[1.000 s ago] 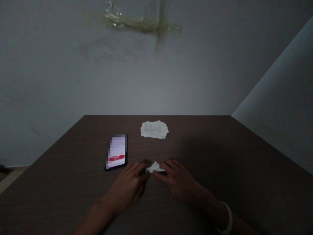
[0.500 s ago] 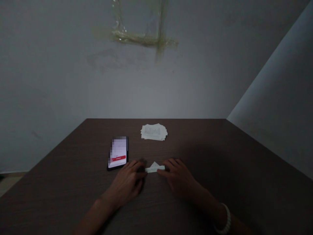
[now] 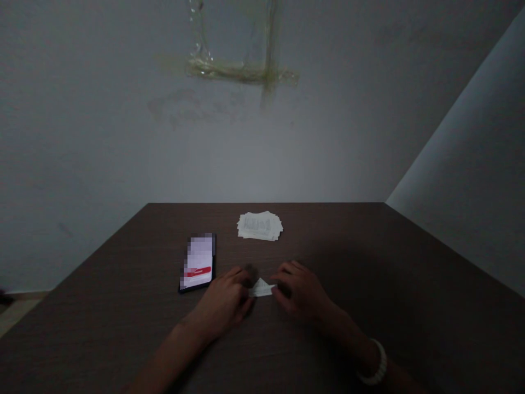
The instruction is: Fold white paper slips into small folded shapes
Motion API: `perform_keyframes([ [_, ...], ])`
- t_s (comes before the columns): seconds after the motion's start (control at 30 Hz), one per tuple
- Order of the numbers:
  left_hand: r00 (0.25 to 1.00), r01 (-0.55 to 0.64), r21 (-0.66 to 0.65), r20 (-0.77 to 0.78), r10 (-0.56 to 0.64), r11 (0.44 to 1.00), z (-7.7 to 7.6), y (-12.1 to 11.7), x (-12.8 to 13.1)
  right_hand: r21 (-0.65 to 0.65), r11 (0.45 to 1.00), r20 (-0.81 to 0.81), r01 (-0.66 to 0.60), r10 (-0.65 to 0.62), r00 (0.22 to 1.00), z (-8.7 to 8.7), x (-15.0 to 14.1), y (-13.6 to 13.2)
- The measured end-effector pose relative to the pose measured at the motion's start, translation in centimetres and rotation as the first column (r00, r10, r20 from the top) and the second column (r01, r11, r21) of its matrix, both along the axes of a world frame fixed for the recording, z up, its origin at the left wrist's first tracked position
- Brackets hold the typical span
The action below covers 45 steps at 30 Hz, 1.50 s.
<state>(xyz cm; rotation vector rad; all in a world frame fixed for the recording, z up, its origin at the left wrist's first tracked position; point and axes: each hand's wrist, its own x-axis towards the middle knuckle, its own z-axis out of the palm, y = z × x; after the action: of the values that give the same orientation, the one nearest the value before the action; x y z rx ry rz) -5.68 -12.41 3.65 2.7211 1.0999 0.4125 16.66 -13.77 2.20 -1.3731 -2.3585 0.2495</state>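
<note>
The left hand (image 3: 221, 302) and the right hand (image 3: 298, 290) were curled inward, fingertips at either end of a small folded paper (image 3: 261, 288) lying on the dark table (image 3: 369, 306) between them; I couldn't tell whether they pinched it. A stack of papers (image 3: 260, 226) sat farther off, and a phone (image 3: 197, 262) lay just beside the left hand.

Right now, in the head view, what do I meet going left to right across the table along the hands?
Smartphone → left hand → folded white paper → right hand → white beaded bracelet
</note>
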Motion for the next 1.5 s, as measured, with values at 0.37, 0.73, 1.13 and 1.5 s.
perform_keyframes([
  [0.37, 0.983, -0.091, -0.016, 0.156, 0.092, 0.996, -2.7, 0.2, -0.2, -0.061, 0.997, -0.265, 0.047, -0.061, 0.962, -2.1, -1.4, 0.4],
  [0.73, 0.981, -0.107, -0.024, 0.161, 0.109, 0.994, -2.9, -0.6, -0.2, -0.011, 1.0, -0.355, 0.009, -0.012, 0.935, -2.4, -1.2, 0.0],
  [1.13, 0.997, -0.069, 0.036, 0.02, 0.068, 0.997, -2.1, -0.9, -0.1, 0.107, 0.99, -0.343, -0.088, 0.12, 0.932, -3.3, -0.8, -0.3],
  [1.5, 0.994, 0.011, 0.101, -0.107, 0.0, 0.995, -1.9, -1.1, -0.5, 0.181, 0.969, -0.19, -0.171, 0.205, 0.96, -3.2, -0.2, -0.3],
])
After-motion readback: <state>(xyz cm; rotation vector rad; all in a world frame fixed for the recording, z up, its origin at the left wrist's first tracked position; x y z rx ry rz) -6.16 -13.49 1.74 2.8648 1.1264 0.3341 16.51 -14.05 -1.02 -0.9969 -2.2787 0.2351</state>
